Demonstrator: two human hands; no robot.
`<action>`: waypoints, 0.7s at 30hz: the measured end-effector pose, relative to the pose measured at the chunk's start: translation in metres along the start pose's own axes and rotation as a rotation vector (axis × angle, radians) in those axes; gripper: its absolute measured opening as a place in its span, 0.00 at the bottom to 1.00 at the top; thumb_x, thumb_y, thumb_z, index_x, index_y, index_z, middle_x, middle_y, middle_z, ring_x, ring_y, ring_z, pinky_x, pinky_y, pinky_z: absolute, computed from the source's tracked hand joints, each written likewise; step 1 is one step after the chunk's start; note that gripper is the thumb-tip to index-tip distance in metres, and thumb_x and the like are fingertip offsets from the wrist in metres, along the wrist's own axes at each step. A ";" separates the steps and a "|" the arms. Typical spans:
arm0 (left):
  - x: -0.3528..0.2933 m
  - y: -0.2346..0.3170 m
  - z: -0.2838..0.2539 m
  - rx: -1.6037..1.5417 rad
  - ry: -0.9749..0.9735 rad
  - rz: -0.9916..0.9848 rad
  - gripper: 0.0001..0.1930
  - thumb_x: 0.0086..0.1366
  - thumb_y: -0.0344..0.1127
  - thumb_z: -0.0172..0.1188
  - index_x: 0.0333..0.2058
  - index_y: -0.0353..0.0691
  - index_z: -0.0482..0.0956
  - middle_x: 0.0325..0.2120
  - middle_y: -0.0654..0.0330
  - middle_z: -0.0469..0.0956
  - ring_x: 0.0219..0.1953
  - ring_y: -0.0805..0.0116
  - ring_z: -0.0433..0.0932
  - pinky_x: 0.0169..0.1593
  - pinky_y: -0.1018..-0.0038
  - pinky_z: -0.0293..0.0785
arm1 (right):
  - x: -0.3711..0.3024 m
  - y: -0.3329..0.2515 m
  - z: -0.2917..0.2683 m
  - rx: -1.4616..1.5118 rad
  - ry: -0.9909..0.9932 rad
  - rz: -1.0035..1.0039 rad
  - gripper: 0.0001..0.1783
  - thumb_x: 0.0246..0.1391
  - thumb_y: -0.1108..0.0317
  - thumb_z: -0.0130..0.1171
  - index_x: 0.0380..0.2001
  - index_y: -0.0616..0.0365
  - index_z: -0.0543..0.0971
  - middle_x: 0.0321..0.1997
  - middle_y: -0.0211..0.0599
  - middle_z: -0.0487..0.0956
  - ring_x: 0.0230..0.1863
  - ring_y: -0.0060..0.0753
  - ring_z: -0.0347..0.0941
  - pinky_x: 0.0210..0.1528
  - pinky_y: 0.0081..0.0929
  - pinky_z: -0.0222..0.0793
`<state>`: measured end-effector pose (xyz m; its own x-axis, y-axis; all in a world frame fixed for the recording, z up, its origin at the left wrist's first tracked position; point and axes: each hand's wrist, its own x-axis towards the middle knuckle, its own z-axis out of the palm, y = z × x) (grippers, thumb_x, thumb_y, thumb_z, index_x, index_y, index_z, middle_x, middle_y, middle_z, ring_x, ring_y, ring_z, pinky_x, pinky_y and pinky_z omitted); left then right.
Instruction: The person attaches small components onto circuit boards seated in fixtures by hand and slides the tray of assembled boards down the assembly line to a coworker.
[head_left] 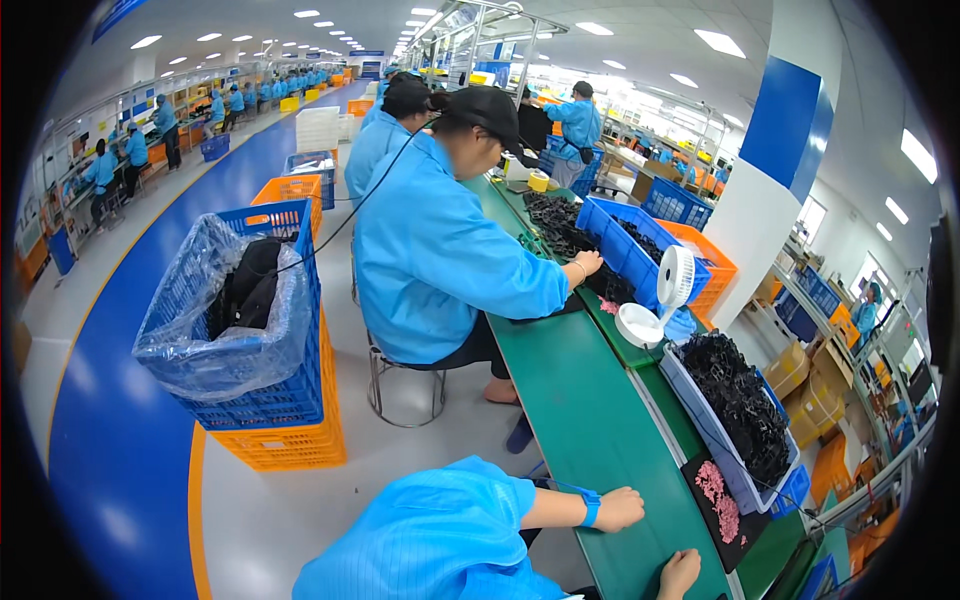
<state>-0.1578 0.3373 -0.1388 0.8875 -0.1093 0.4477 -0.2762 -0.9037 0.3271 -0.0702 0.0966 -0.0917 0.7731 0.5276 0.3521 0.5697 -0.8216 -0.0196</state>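
My left hand (620,510), with a blue band (590,507) round its wrist, rests curled on the green bench surface (590,440). Lower down and to the right, my right hand (680,572) is also curled over the green surface, partly cut off by the picture's edge. Neither hand shows anything in its fingers. Right of my hands lies a dark mat (700,500) with small pink pieces (716,495) scattered on it. Beyond the mat, a grey-blue bin (700,420) is heaped with black, tangled parts (740,405).
A co-worker (430,240) in blue sits ahead, reaching over the bench. A white fan (675,280) and a blue bin (630,235) stand along the right side. At left, a blue crate (270,385) lined with clear plastic holds black items, stacked on an orange crate (290,445).
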 end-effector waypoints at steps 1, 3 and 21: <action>-0.003 -0.005 -0.001 0.006 0.004 -0.002 0.03 0.48 0.30 0.62 0.24 0.41 0.80 0.28 0.56 0.77 0.37 0.57 0.75 0.40 0.64 0.70 | 0.001 -0.003 -0.002 0.008 -0.019 0.002 0.12 0.53 0.64 0.55 0.31 0.63 0.77 0.32 0.53 0.77 0.35 0.57 0.73 0.38 0.46 0.69; -0.011 -0.012 0.002 -0.066 0.031 -0.108 0.03 0.50 0.31 0.62 0.25 0.41 0.78 0.29 0.57 0.75 0.38 0.57 0.73 0.41 0.64 0.68 | -0.002 -0.001 -0.001 0.028 0.006 -0.007 0.11 0.54 0.65 0.54 0.31 0.64 0.77 0.32 0.54 0.77 0.35 0.58 0.73 0.39 0.47 0.69; -0.034 0.000 -0.009 -0.302 0.259 -0.140 0.04 0.54 0.31 0.56 0.22 0.42 0.75 0.26 0.62 0.71 0.37 0.62 0.70 0.43 0.67 0.65 | 0.003 0.022 0.016 0.031 0.012 -0.072 0.13 0.53 0.65 0.54 0.30 0.66 0.77 0.31 0.56 0.77 0.34 0.60 0.74 0.37 0.47 0.70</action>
<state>-0.1913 0.3449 -0.1467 0.8127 0.1486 0.5634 -0.2894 -0.7363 0.6117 -0.0506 0.0833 -0.1061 0.7265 0.5823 0.3648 0.6322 -0.7745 -0.0227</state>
